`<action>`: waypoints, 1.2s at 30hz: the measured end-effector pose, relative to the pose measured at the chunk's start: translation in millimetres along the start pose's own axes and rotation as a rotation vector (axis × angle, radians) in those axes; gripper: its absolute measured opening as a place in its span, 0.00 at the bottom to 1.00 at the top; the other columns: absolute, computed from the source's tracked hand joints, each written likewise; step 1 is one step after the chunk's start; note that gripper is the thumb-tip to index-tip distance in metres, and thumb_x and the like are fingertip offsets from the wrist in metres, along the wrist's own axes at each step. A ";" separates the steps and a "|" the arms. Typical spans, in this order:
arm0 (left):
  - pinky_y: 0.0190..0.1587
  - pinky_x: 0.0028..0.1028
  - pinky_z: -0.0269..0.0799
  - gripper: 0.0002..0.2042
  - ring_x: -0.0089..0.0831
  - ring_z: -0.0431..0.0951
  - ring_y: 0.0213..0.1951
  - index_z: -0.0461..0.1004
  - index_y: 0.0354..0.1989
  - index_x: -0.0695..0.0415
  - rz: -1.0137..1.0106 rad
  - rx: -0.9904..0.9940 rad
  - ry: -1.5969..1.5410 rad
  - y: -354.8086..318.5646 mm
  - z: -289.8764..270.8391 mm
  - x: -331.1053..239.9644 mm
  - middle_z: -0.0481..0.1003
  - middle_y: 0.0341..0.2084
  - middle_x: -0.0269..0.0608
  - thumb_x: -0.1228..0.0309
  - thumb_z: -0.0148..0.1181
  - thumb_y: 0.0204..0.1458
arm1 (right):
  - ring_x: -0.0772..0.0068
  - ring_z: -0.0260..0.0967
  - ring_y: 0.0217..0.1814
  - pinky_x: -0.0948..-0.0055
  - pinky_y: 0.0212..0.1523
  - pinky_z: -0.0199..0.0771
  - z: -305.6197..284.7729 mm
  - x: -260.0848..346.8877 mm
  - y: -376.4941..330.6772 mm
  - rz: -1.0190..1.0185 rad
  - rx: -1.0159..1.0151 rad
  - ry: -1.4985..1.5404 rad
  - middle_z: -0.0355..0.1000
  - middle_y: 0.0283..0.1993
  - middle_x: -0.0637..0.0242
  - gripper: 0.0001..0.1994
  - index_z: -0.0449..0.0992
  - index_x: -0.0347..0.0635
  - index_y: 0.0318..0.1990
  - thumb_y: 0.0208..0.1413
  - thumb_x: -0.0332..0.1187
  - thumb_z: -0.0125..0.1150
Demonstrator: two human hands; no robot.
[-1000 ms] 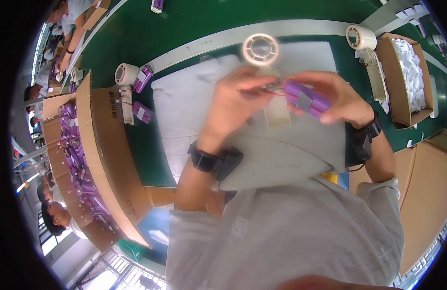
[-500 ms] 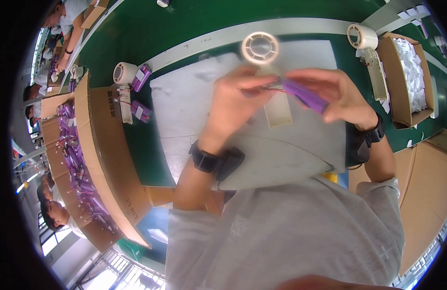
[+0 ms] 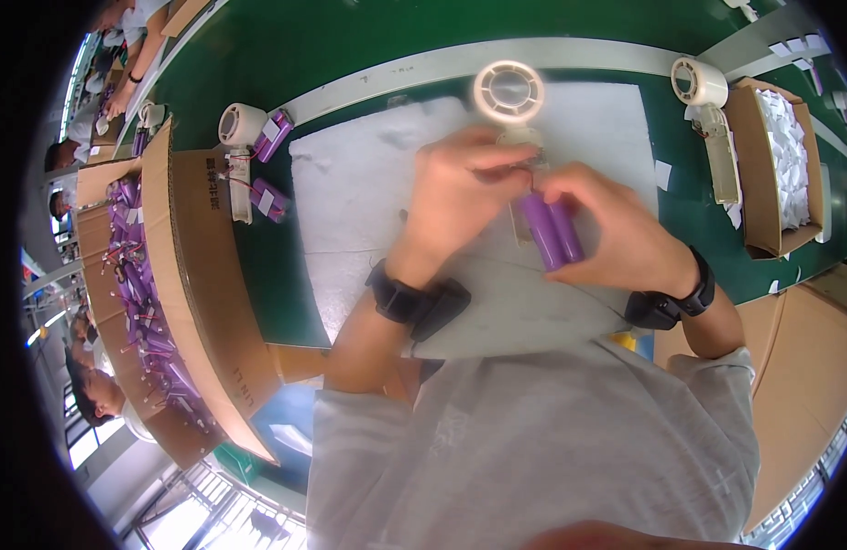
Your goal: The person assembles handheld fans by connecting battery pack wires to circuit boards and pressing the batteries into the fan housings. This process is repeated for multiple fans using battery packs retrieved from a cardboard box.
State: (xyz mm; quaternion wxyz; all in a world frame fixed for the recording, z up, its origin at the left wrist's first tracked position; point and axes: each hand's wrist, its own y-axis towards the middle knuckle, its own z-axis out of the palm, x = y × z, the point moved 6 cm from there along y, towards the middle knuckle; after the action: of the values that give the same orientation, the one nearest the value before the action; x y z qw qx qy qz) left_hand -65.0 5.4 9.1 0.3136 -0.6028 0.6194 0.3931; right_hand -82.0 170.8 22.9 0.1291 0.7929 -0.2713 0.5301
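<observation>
My right hand [image 3: 620, 229] is closed around a purple battery pack [image 3: 553, 234] of two joined cylindrical cells, tilted with its wired end up. At that end, my left hand [image 3: 460, 197] pinches the thin wires [image 3: 531, 176], whose tips are hidden by the fingers. Beneath both hands lies a cream plastic fan housing [image 3: 508, 92], its round ring pointing away from me. Its long handle shell is mostly covered by my hands. A white foam sheet [image 3: 350, 192] lies under the housing.
Left stands a cardboard box [image 3: 208, 266] of purple battery packs [image 3: 148, 302]. Beside it is another housing [image 3: 242, 124] with two battery packs [image 3: 272, 136]. At right are a third housing [image 3: 700, 82] and a carton [image 3: 762, 174] of white paper pieces [image 3: 782, 156]. Co-workers sit far left.
The battery pack has turned from lying slantwise to nearly upright, both cells now facing me. My right hand has moved lower and left around it. My left hand stays near the wires.
</observation>
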 end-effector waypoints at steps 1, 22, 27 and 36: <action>0.41 0.24 0.80 0.15 0.32 0.84 0.40 0.83 0.41 0.58 -0.001 0.001 0.000 -0.1 -0.3 0.0 0.80 0.43 0.47 0.83 0.65 0.43 | 0.60 0.69 0.53 0.66 0.52 0.72 2.3 -0.9 0.5 0.001 0.000 0.001 0.68 0.54 0.59 0.35 0.69 0.41 0.51 0.30 0.31 0.80; 0.34 0.30 0.73 0.15 0.42 0.79 0.30 0.79 0.46 0.56 0.123 0.166 0.039 2.3 -7.3 -12.3 0.78 0.33 0.49 0.81 0.61 0.50 | 0.50 0.65 0.55 0.61 0.55 0.71 8.2 6.9 4.6 -0.281 -0.122 -0.264 0.67 0.57 0.57 0.34 0.68 0.39 0.50 0.31 0.28 0.79; 0.32 0.28 0.71 0.19 0.39 0.79 0.30 0.79 0.50 0.53 0.139 0.190 0.068 1.7 -6.2 -11.8 0.78 0.38 0.48 0.82 0.62 0.49 | 0.50 0.65 0.56 0.61 0.55 0.71 7.4 6.8 2.6 -0.293 -0.114 -0.250 0.67 0.57 0.57 0.33 0.69 0.39 0.50 0.31 0.26 0.78; 0.32 0.29 0.72 0.18 0.42 0.78 0.29 0.79 0.49 0.54 0.188 0.202 0.076 1.9 -9.6 -18.2 0.78 0.40 0.48 0.83 0.62 0.49 | 0.51 0.65 0.56 0.61 0.55 0.71 1.2 0.7 3.1 -0.222 -0.113 -0.129 0.67 0.57 0.58 0.33 0.70 0.39 0.51 0.31 0.25 0.76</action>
State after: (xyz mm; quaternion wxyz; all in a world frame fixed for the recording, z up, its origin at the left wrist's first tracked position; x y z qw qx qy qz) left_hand -64.6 6.2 29.8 0.3108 -0.5220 0.7210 0.3334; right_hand -82.7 167.5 22.8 0.2135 0.8419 -0.2191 0.4444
